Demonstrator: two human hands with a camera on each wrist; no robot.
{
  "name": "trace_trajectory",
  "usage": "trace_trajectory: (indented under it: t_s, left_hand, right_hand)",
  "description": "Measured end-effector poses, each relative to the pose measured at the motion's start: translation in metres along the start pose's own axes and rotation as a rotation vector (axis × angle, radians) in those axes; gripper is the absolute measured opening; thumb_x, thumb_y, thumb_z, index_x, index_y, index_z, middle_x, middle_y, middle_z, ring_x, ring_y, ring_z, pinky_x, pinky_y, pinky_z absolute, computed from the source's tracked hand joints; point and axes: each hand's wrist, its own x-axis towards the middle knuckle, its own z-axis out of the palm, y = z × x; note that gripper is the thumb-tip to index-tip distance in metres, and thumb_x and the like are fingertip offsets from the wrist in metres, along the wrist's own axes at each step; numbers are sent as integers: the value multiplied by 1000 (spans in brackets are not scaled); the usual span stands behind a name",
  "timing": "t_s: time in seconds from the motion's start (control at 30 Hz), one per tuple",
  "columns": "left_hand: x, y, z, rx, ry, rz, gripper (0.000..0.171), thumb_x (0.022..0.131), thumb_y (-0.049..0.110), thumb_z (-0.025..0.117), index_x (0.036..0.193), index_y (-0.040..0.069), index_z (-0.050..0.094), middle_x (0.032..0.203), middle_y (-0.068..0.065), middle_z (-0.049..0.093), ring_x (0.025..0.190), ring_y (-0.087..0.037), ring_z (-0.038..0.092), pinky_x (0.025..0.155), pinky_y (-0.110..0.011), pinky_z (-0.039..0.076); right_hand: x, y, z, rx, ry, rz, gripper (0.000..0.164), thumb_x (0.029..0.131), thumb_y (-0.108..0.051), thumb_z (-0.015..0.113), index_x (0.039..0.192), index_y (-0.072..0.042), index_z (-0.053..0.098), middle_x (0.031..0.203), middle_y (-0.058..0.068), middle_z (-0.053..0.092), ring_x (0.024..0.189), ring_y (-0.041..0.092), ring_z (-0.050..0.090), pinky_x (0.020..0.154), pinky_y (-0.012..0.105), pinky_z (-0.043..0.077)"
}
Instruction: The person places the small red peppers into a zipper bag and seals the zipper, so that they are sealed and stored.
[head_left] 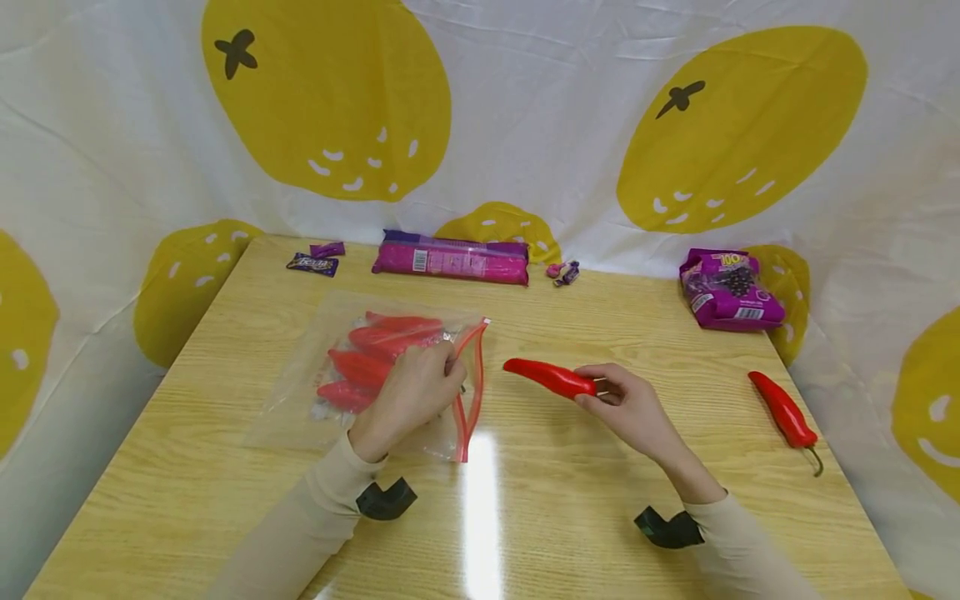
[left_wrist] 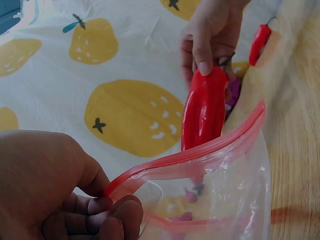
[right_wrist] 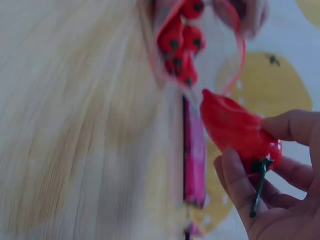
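Note:
A clear zip bag with a red zip edge lies on the table, several red chili peppers inside it. My left hand pinches the bag's red rim, and the mouth gapes toward the right. In my right hand a red chili pepper is gripped near its stem end, its tip pointing at the bag's mouth. The right wrist view shows that pepper's green stem and the peppers in the bag. Another red chili pepper lies alone near the table's right edge.
Along the back of the table lie a long pink-purple packet, a purple bag at right, small purple wrappers at left and small wrapped sweets. A white cloth with yellow fruit prints hangs behind.

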Motion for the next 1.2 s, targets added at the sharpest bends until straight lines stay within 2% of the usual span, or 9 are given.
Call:
trace_trajectory:
  t_s: [0.1,0.2,0.3,0.43,0.6,0.67,0.9,1.2]
  left_hand:
    - [0,2,0,2,-10,-22,15,85,15,48,71,12,50,51,0,44,38,-12,40,34,-20,28]
    - [1,3,0,7,-20,-44,14,86,16,49,73,12,51,52,-1,45,39,-13,42,34,-21,30]
    - [1,4,0,24,-18,-46,13,85,16,50,73,12,51,52,-1,45,40,-13,42,35,-21,30]
    - [1,4,0,33,-16,-38,15,86,17,50,72,12,49,51,-1,44,39,-12,41,35,-21,28]
    - [1,3,1,44,6,-9,17,84,15,49,68,12,48,50,1,41,39,-9,36,36,-21,25]
    - [1,3,2,55,19,2,17,84,14,49,67,12,47,51,2,39,40,-9,35,36,-21,24]
    - [2,3,2,43,15,-17,20,85,16,49,65,12,46,50,1,39,41,-10,35,37,-22,25]
    - [3,4,2,63,34,-16,25,85,16,49,61,12,44,49,2,33,42,-10,30,38,-24,23]
  right_hand:
    - [1,-23,18,98,-118,-39,33,83,-11,66,115,-12,60,110,8,59,95,22,61,74,25,52]
    - [2,-47,33,137,-207,-98,31,83,-3,64,114,-6,60,109,9,59,96,27,60,75,29,52]
    - [2,-66,46,115,-263,-141,29,83,-3,63,111,-2,61,107,10,62,93,27,61,76,32,52]
    - [5,-76,64,73,-302,-175,28,83,-6,64,110,-1,62,104,10,64,89,23,61,75,31,51]
    - [14,-75,84,104,-337,-232,29,82,-2,64,110,3,60,104,15,62,91,28,62,78,36,51]
    - [20,-70,93,118,-347,-233,28,82,-2,64,109,2,60,105,14,62,93,27,62,81,38,51]
    - [46,-52,120,83,-391,-228,24,82,-13,67,105,-10,64,96,0,66,87,11,62,77,26,50]
    - [62,-57,139,44,-405,-225,11,80,-11,68,90,-8,65,79,-2,65,73,4,56,69,22,48]
